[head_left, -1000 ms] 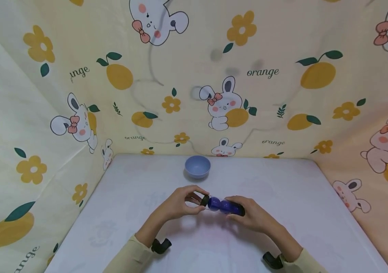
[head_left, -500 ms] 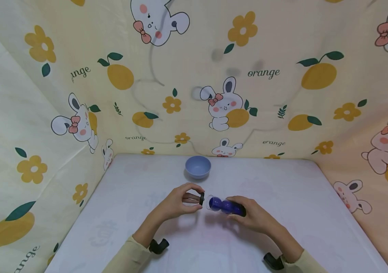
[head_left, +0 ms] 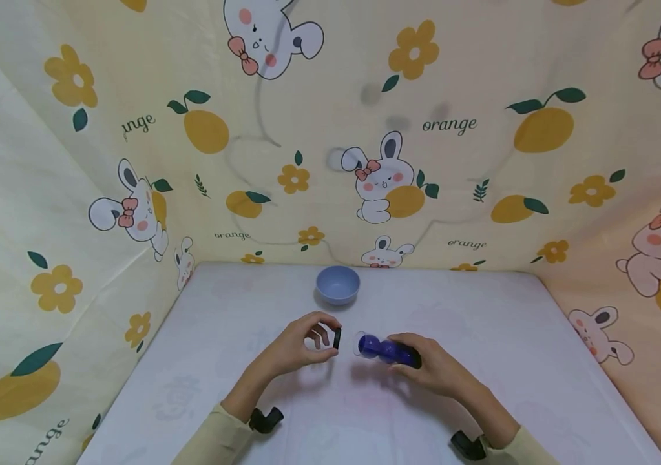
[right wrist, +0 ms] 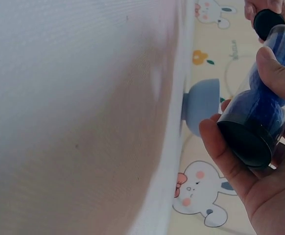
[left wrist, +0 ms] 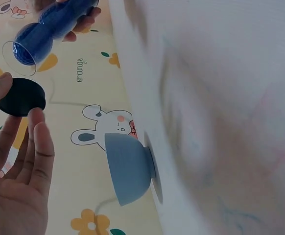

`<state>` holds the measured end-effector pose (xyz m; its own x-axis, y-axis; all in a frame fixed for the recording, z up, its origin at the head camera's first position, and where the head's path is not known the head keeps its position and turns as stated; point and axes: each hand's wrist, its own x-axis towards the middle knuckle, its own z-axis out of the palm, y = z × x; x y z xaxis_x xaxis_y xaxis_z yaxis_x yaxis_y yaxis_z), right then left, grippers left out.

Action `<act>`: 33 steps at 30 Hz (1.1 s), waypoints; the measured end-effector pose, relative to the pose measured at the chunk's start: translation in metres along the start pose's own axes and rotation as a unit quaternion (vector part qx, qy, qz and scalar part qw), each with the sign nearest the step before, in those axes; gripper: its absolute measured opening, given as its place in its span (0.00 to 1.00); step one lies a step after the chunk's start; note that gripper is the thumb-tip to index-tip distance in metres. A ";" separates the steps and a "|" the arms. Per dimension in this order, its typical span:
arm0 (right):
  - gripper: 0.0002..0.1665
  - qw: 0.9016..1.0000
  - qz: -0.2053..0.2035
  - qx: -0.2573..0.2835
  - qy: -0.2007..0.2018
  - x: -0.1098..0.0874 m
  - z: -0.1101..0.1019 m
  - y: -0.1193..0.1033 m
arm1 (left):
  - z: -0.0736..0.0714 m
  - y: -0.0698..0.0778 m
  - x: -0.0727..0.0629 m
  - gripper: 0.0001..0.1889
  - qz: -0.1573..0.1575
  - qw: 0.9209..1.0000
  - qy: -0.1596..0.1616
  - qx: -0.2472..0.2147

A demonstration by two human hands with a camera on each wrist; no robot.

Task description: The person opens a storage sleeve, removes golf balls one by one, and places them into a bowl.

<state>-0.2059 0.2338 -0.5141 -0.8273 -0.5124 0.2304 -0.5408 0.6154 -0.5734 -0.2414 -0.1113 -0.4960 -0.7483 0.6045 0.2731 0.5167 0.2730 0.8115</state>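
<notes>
Clear tube [head_left: 359,343]: clasped round its base end by the right hand [head_left: 437,368] above the table [head_left: 452,297], uncapped mouth tilted up toward 9 o'clock.
Black cap [head_left: 337,338]: pinched by the left hand [head_left: 301,342], just beyond the mouth.
Blue balls [head_left: 368,346]: could be spilled were the mouth dipped.
Bowl [head_left: 338,300]: seen at 11 o'clock, apart.

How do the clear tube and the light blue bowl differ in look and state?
The clear tube is long and narrow, with dark blue balls showing through its wall; the light blue bowl is wide, round and opaque.
The tube is gripped in the right hand, off the white table; the bowl stands upright on that table, untouched.
Both have an open mouth.
</notes>
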 end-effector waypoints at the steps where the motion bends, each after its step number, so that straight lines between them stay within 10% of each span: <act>1: 0.31 1.000 0.000 -0.001 0.001 0.000 0.000 0.000 | -0.001 0.000 0.000 0.25 -0.003 1.000 -0.002 -0.003; 16: 0.32 1.000 0.011 -0.001 -0.009 -0.001 -0.001 0.004 | -0.005 -0.003 -0.006 0.24 -0.053 0.996 -0.017 -0.065; 33: 0.33 1.000 0.011 -0.006 -0.008 -0.004 -0.003 0.004 | -0.010 -0.014 -0.011 0.22 -0.077 0.996 -0.029 0.035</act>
<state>-0.2055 0.2400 -0.5155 -0.8364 -0.5084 0.2048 -0.5246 0.6341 -0.5680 -0.2442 -0.1296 -0.5050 -0.7965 0.5932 0.1171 0.4276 0.4157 0.8027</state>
